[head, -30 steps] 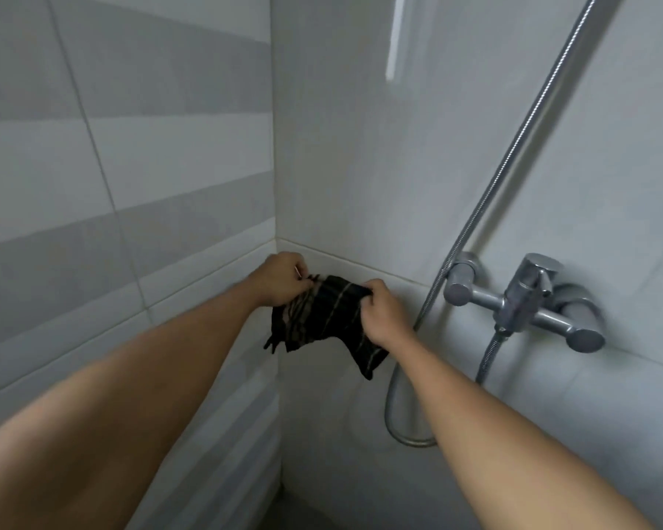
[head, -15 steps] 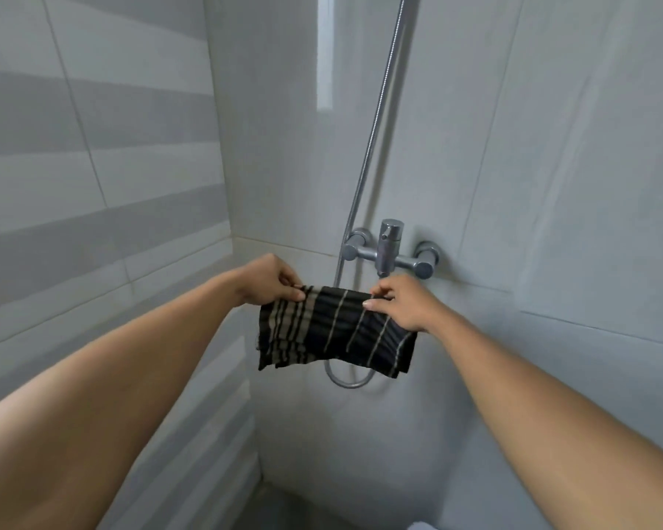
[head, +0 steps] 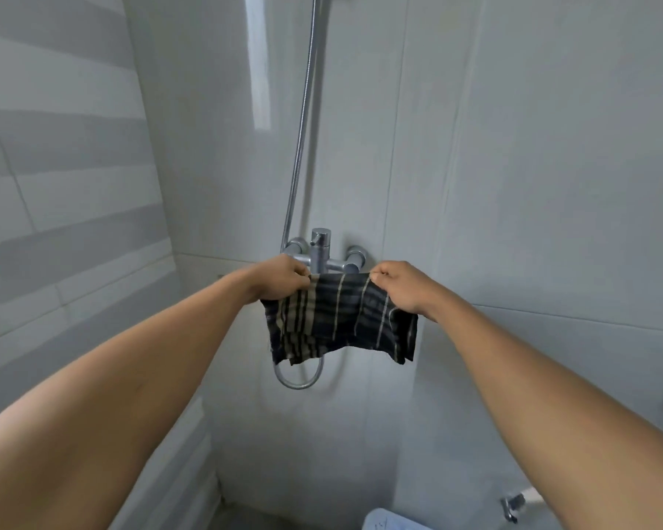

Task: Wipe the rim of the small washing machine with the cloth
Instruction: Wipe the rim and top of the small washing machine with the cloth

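The left hand (head: pixel 280 279) and the right hand (head: pixel 400 286) are each pinching a top corner of the cloth (head: pixel 339 319), holding it spread out in the air just in front of the shiny metal tap (head: pixel 320 252) on the smooth gray tile wall. The cloth is dark with pale stripes, and it is hanging soft, thin and floppy, so it looks light and easy to bunch up. Holding it by the corners or in a wad should work well, and the washer is not clearly showing.
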`<state>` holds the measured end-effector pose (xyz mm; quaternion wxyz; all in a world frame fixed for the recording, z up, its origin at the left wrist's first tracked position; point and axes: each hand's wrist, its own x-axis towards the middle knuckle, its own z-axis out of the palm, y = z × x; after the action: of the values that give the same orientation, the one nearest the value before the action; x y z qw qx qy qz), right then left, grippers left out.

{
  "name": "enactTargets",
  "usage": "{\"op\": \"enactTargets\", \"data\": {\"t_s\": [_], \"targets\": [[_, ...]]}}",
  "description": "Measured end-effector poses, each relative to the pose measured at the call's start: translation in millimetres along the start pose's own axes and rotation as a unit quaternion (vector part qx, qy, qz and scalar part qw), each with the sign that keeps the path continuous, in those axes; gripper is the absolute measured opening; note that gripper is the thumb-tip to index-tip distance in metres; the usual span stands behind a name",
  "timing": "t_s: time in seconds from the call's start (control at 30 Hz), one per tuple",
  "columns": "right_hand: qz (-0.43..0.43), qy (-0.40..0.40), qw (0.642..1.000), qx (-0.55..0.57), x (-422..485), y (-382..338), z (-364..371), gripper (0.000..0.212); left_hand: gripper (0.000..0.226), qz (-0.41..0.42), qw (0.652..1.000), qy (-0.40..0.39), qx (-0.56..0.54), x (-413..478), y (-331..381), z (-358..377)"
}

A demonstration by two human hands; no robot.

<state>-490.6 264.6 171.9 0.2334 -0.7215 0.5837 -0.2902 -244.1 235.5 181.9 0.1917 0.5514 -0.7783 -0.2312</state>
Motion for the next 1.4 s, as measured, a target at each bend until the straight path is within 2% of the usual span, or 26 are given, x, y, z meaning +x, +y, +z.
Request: {"op": "enactTargets", "data": {"t_s": [0.13,0.3,0.37,0.43,0.6,0.77,0.87,1.07,1.2,1.3,1.4], "targets": [[0.017,-0.029,0.997,0.066,-4,-2,-14,0.022,0.017,0.013,1.000,0.005,0.005,9,9,6],[0.029,-0.109,0.993,0.030,-7,-13,-22,0.023,0.014,0.045,0.995,0.036,0.078,15,16,4],[0.039,-0.126,0.990,0.058,-8,-19,-20,0.015,0.018,0.050,0.992,0.054,0.103,18,19,5],[0.040,-0.133,0.985,0.102,-7,-23,-17,0.016,0.023,0.047,0.992,0.052,0.102,20,24,6],[0.023,-0.128,0.985,0.110,-3,-32,-16,0.018,0.026,0.019,0.997,-0.036,-0.069,22,30,5],[0.004,-0.136,0.991,0.000,-2,-40,-21,0.029,0.024,0.026,0.976,-0.094,-0.195,16,28,3],[-0.006,-0.136,0.990,-0.048,-2,-43,-21,0.032,0.033,0.033,0.959,-0.140,-0.245,14,32,2],[-0.031,-0.032,0.999,-0.019,-3,-44,-30,0.022,0.032,0.071,0.975,-0.112,-0.176,16,39,4],[-0.037,0.018,0.999,-0.020,-7,-41,-38,0.031,0.022,0.096,0.962,-0.093,-0.238,10,46,1],[-0.017,0.024,0.999,-0.012,-10,-38,-42,0.044,0.025,0.103,0.949,-0.098,-0.282,7,53,-3],[0.016,-0.026,0.999,0.031,-16,-36,-44,0.055,0.035,0.092,0.931,-0.120,-0.333,4,58,-7]]}}
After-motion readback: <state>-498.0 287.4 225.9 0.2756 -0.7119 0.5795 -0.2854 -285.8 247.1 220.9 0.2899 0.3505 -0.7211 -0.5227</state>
